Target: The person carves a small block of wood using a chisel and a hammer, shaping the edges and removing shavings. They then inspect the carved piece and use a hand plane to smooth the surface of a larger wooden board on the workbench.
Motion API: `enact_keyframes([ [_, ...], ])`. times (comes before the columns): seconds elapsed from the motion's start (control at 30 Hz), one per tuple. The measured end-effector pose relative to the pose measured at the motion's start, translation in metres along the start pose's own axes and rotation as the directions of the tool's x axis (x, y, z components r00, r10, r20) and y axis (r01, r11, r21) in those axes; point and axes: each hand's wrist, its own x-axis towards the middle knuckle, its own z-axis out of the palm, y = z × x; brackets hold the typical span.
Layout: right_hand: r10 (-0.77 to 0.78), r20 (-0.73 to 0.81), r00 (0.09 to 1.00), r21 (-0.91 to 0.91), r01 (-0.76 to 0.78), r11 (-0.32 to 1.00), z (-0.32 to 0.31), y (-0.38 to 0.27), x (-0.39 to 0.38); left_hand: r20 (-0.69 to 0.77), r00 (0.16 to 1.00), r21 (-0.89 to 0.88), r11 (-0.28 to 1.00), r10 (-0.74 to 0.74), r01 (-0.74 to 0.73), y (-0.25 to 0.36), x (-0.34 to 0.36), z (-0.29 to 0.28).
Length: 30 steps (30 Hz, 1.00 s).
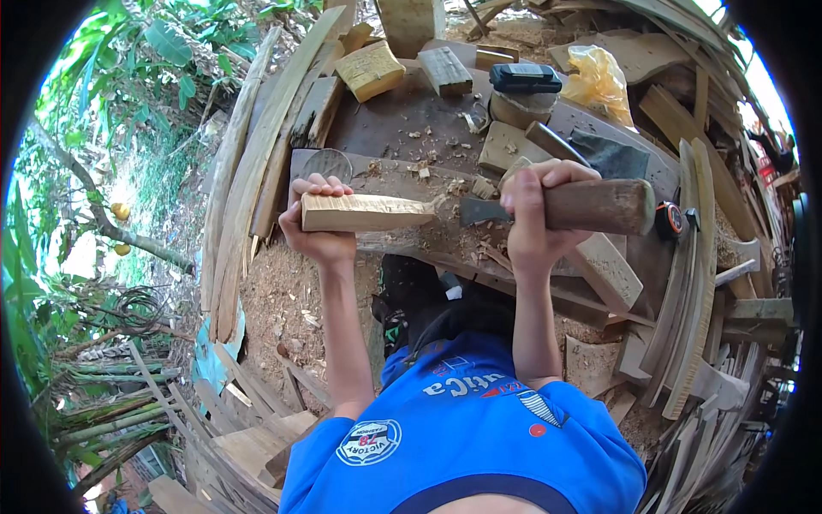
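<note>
My left hand (324, 246) is closed around one end of a pale wooden block (368, 212), which lies level over the workbench (360, 128). The block's far end narrows to a rough, splintered tip that points right. My right hand (539, 214) grips a chisel (599, 206) with a thick brown wooden handle. Its flat dark blade (482, 212) points left toward the block's tip, with a small gap between them. Wood chips (424, 170) are scattered on the bench just beyond the block.
Wood blocks (370, 70), a dark case (526, 79) and a crumpled yellowish plastic bag (597, 83) lie at the back. A tape measure (669, 220) sits right of the chisel handle. Long boards (257, 180) lean at left; curved strips (690, 283) stand at right.
</note>
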Motion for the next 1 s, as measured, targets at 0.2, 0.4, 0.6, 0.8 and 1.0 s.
enact_keyframes([
  [0.2, -0.129, -0.172, 0.977, -0.111, 0.111, 0.988, -0.05, -0.007, -0.018, 0.028, 0.999, 0.157, 0.987, 0.02, -0.024, 0.01, -0.006, 0.008],
  [0.4, 0.113, -0.655, 0.747, -0.14, -0.267, 0.953, -0.107, -0.028, -0.001, 0.247, 0.969, 0.398, 0.915, -0.034, -0.069, 0.012, -0.005, 0.025],
  [0.6, 0.114, -0.856, 0.503, 0.108, -0.042, 0.993, -0.153, -0.04, 0.024, 0.428, 0.897, 0.36, 0.931, -0.108, -0.06, -0.004, -0.005, 0.061],
  [0.8, 0.241, -0.918, 0.314, 0.194, -0.172, 0.966, -0.181, -0.037, 0.018, 0.553, 0.798, 0.344, 0.938, -0.242, 0.046, -0.018, 0.001, 0.071],
  [1.0, 0.183, -0.821, 0.541, 0.007, -0.311, 0.95, -0.166, -0.053, 0.012, 0.512, 0.82, 0.36, 0.931, -0.254, 0.064, -0.017, -0.001, 0.068],
])
